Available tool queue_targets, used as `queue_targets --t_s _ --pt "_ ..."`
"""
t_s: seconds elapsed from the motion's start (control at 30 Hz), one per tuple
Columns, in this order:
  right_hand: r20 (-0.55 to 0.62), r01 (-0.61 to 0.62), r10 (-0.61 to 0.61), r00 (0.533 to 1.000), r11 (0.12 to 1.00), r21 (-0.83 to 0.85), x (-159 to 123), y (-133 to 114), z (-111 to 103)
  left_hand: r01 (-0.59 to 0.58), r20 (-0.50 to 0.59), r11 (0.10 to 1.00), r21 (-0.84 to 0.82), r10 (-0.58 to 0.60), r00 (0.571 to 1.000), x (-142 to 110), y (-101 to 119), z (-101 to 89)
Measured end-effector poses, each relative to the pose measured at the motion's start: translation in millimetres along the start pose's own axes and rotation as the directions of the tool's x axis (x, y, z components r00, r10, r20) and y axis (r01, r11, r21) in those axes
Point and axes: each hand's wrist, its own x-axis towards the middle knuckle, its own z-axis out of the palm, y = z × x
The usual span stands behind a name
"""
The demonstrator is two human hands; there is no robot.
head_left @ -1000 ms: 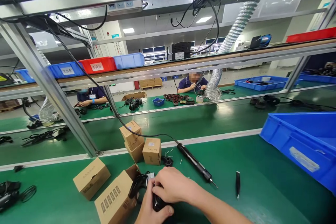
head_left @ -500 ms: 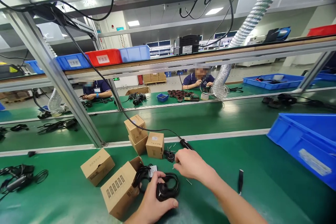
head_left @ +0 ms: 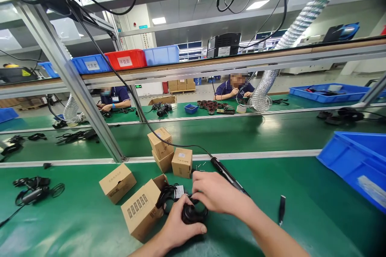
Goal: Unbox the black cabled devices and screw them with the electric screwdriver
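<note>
My left hand (head_left: 177, 225) is wrapped round a black rounded device (head_left: 190, 213) low on the green bench, thumb on the near side. Its coiled black cable (head_left: 165, 197) lies beside it, with a white tag (head_left: 179, 191). Over the top of the device, my right hand (head_left: 212, 190) has its fingers pinched together at the rim; whatever is between them is hidden. Just behind this hand lie several thin silver screws (head_left: 201, 166) and a black corded electric screwdriver (head_left: 226, 173). An open cardboard box (head_left: 141, 209) stands left of the device.
Small closed cartons (head_left: 182, 163) stand behind, one carton (head_left: 117, 182) farther left. A black-handled tool (head_left: 282, 208) lies at right, before a large blue bin (head_left: 356, 168). Black corded devices (head_left: 36, 193) lie at far left. Two people work across the bench, beyond a metal post (head_left: 81, 100).
My right hand has moved from beside the screws in toward the device, fingers still pinched. My left hand keeps its hold. The view has shifted slightly, showing more of the electric screwdriver.
</note>
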Motion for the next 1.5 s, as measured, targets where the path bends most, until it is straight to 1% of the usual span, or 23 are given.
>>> queue_targets --t_s 0.07,0.13,0.23,0.27,0.33,0.37,0.43,0.5,0.57,0.6,0.63,0.7,0.8,0.87,0.97,1.03,1.1,1.2,1.27,1.37,1.43,1.5 --pt "-0.034 -0.107 0.108 0.994 0.994 0.028 -5 12 -5 0.063 0.022 0.997 0.047 -0.064 0.998 -1 3 -3.0" --pt "-0.015 -0.140 0.141 0.990 0.988 0.059 -6 17 4 0.077 0.063 0.997 0.019 -0.078 0.995 -1 6 -4.7" --pt "0.064 -0.095 0.084 0.994 0.980 0.174 -6 14 39 0.026 0.126 0.997 -0.067 -0.018 0.992 -2 7 -4.2" --pt "0.058 -0.073 0.062 0.996 0.973 0.219 -6 12 52 -0.001 0.131 0.996 -0.090 0.013 0.991 -2 6 -3.2" --pt "0.021 -0.027 0.022 1.000 0.958 0.285 -9 10 77 -0.037 0.102 0.995 -0.092 0.046 0.994 -4 3 -0.3" --pt "0.009 -0.030 0.028 1.000 0.957 0.288 -11 10 86 -0.035 0.062 0.997 -0.062 0.039 0.997 -5 1 1.5" --pt "-0.023 -0.066 0.075 0.997 0.957 0.283 -14 11 100 -0.015 -0.033 1.000 0.026 0.016 0.999 -8 -2 5.5" --pt "-0.058 -0.120 0.149 0.987 0.930 0.347 -15 11 109 -0.015 -0.094 0.993 0.114 0.026 0.995 -10 -4 9.9" --pt "-0.088 -0.170 0.227 0.970 0.891 0.421 -11 9 118 -0.042 -0.115 0.984 0.175 0.062 0.991 -9 -7 14.3" --pt "-0.099 -0.200 0.266 0.959 0.881 0.429 -7 7 122 -0.055 -0.120 0.978 0.203 0.080 0.990 -8 -8 16.3" --pt "-0.111 -0.226 0.294 0.949 0.885 0.407 -4 7 126 -0.063 -0.124 0.971 0.231 0.094 0.988 -7 -9 17.9" --pt "-0.136 -0.255 0.313 0.940 0.909 0.331 3 7 133 -0.083 -0.116 0.960 0.267 0.117 0.986 -5 -11 19.5" --pt "-0.129 -0.242 0.285 0.950 0.932 0.271 9 12 138 -0.128 -0.072 0.951 0.281 0.154 0.985 -2 -13 18.6" --pt "-0.111 -0.235 0.270 0.956 0.938 0.256 9 15 137 -0.134 -0.049 0.953 0.273 0.152 0.987 -1 -14 17.0" --pt "-0.093 -0.233 0.267 0.959 0.933 0.273 8 16 135 -0.118 -0.028 0.961 0.252 0.129 0.991 -1 -15 15.5" --pt "-0.095 -0.239 0.276 0.956 0.926 0.292 8 15 137 -0.124 -0.025 0.961 0.246 0.134 0.991 -2 -15 15.4" --pt "-0.110 -0.248 0.292 0.950 0.920 0.303 8 13 140 -0.136 -0.030 0.960 0.245 0.147 0.989 -2 -15 15.4" --pt "-0.164 -0.252 0.314 0.935 0.915 0.315 6 14 142 -0.130 -0.045 0.961 0.245 0.145 0.988 -2 -13 14.7" --pt "-0.214 -0.254 0.338 0.917 0.905 0.342 4 17 138 -0.102 -0.056 0.965 0.242 0.119 0.991 -2 -11 13.4" --pt "-0.263 -0.250 0.386 0.884 0.867 0.432 1 24 128 -0.069 -0.060 0.975 0.211 0.084 0.995 -1 -7 10.3" --pt "-0.264 -0.240 0.408 0.874 0.835 0.496 1 28 123 -0.048 -0.059 0.985 0.163 0.058 0.997 -2 -4 7.7" --pt "-0.250 -0.227 0.416 0.874 0.805 0.548 3 31 119 -0.029 -0.058 0.995 0.097 0.035 0.998 -2 -1 4.9"
